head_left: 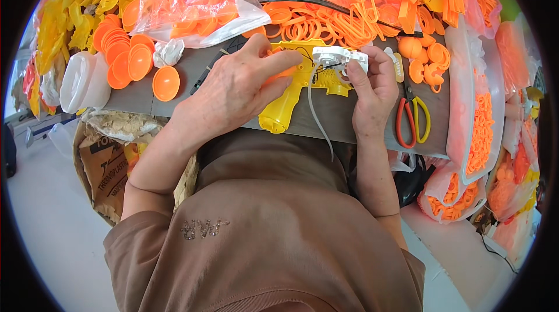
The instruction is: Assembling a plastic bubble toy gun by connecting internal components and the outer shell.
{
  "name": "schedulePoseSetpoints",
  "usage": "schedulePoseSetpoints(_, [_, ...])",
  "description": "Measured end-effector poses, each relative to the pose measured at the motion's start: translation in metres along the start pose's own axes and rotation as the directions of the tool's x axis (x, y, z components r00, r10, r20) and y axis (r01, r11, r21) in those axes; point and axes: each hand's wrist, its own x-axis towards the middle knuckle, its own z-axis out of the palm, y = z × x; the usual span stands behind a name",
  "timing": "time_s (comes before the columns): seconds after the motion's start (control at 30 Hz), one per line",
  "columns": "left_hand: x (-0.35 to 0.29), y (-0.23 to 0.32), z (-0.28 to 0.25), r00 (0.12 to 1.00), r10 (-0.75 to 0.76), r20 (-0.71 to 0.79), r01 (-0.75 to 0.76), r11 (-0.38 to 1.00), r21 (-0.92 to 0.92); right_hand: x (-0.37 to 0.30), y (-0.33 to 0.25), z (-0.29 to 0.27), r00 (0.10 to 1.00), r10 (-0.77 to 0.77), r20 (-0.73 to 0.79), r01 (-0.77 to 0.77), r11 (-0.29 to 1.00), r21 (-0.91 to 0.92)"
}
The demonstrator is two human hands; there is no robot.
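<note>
A yellow pistol-shaped plastic shell [278, 115] lies on the grey table in front of me, its handle toward my body. My left hand [241, 79] is over the shell's left end, fingers bent round an orange plastic part [284, 72] that they partly hide. Above the shell's right side, my right hand [375, 88] pinches a white plastic mechanism [338, 55] between thumb and fingers. From this mechanism a thin clear tube [317, 113] hangs over the table's front edge. Dark wires run between the mechanism and the shell.
Orange cups [166, 83] are stacked at the left beside a white plastic container [84, 82]. Orange rings and loops [314, 27] are heaped at the back. Scissors [412, 117] with red and yellow handles lie right of my hand, near a clear bin [499, 120] of small orange parts.
</note>
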Motion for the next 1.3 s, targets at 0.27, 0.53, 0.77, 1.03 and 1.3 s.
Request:
schedulePoseSetpoints(0.27, [0.005,0.001,-0.006,0.992,-0.099,0.073,0.102,0.994,-0.038,-0.005,-0.003,0.003,1.000,0.016,0.023,-0.016,1.000,-0.002])
schedulePoseSetpoints(0.53, [0.003,0.015,-0.008,0.980,-0.199,0.026,0.200,0.977,-0.080,-0.004,0.000,0.002,0.999,-0.018,0.039,0.019,1.000,-0.019])
schedulePoseSetpoints(0.77, [0.005,0.010,-0.010,0.971,-0.197,0.137,0.202,0.979,-0.022,-0.004,-0.001,0.001,0.999,0.006,0.047,-0.006,1.000,0.000])
schedulePoseSetpoints(1.03, [0.005,0.014,-0.006,0.982,-0.187,-0.040,0.184,0.981,-0.056,-0.004,-0.001,0.000,0.998,0.017,0.059,-0.018,1.000,0.009])
schedulePoseSetpoints(1.3, [-0.001,0.008,-0.001,0.979,-0.170,-0.113,0.169,0.985,-0.020,-0.005,0.000,0.000,0.998,0.012,0.065,-0.013,1.000,0.014])
